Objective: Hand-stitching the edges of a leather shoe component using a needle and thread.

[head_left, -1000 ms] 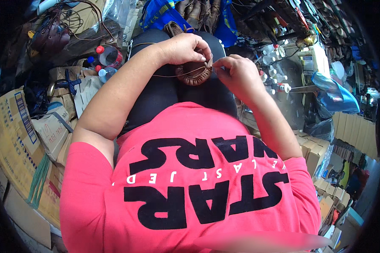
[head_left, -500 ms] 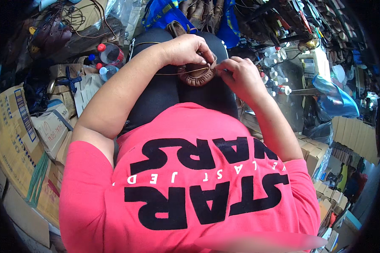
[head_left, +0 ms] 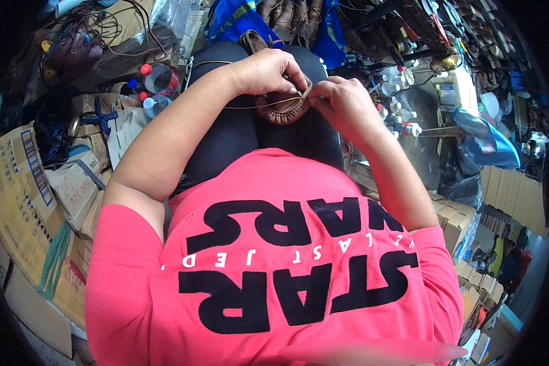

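A brown leather moccasin (head_left: 285,114) with a puckered seam around its toe rests on my lap between my thighs. My left hand (head_left: 273,70) comes over it from the left, with fingers bent down and closed on its upper edge. Close beside it, my right hand (head_left: 346,105) pinches a thin tan leather lace at the right side of the toe seam. Another stretch of tan lace (head_left: 244,108) runs left from the moccasin across my dark trousers. My fingers partly hide the shoe's opening.
Brown leather shoes (head_left: 283,23) lie on a blue cloth (head_left: 241,19) beyond my knees. Plastic bottles (head_left: 160,79) and cardboard boxes (head_left: 27,207) crowd the left. More small bottles (head_left: 402,82), a blue plastic bag (head_left: 488,140) and tools are at the right.
My right hand has shifted slightly left and up against the moccasin's seam, with the lace still pinched. My left hand stays nearly where it was.
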{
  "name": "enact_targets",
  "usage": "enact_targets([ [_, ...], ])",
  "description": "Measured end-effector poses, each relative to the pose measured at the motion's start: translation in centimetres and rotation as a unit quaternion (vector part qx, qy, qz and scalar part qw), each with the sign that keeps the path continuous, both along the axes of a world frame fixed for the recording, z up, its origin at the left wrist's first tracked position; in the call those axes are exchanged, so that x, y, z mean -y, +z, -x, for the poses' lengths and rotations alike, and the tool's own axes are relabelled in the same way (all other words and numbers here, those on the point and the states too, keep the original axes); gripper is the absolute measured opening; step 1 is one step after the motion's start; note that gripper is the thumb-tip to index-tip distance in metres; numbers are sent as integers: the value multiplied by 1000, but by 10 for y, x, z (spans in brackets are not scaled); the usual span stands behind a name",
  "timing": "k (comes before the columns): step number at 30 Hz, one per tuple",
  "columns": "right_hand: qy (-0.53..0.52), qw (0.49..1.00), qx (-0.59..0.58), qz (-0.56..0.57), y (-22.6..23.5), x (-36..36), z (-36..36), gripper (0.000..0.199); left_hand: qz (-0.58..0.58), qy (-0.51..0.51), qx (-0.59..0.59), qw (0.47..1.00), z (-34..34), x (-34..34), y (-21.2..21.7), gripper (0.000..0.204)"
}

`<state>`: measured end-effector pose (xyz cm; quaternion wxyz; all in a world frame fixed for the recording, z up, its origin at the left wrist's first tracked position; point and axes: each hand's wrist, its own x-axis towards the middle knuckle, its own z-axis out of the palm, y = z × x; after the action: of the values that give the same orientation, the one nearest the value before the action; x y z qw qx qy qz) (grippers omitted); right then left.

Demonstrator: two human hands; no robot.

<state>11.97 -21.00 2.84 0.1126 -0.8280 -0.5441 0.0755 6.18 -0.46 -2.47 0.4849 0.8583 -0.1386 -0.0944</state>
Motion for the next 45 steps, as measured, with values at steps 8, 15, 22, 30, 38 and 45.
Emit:
enact_targets([
  [8,20,1000,0,18,2,-3,1,11,21,3,15,1000,-1,0,-6,24],
  [15,-2,995,84,44,9,-5,18,14,41,15,21,999,1,1,-7,23],
  [22,19,999,-2,-26,0,-1,1,10,32,20,26,999,2,1,-5,24],
  [30,-67,936,-345,9,-18,33,-39,27,39,-6,-13,999,-14,13,-3,23],
  [38,-101,870,-482,-7,-36,22,-47,21,12,-18,-42,999,-20,9,1,21],
  [45,-60,962,-260,-58,-15,16,-16,19,-57,111,74,989,8,10,1,20],
])
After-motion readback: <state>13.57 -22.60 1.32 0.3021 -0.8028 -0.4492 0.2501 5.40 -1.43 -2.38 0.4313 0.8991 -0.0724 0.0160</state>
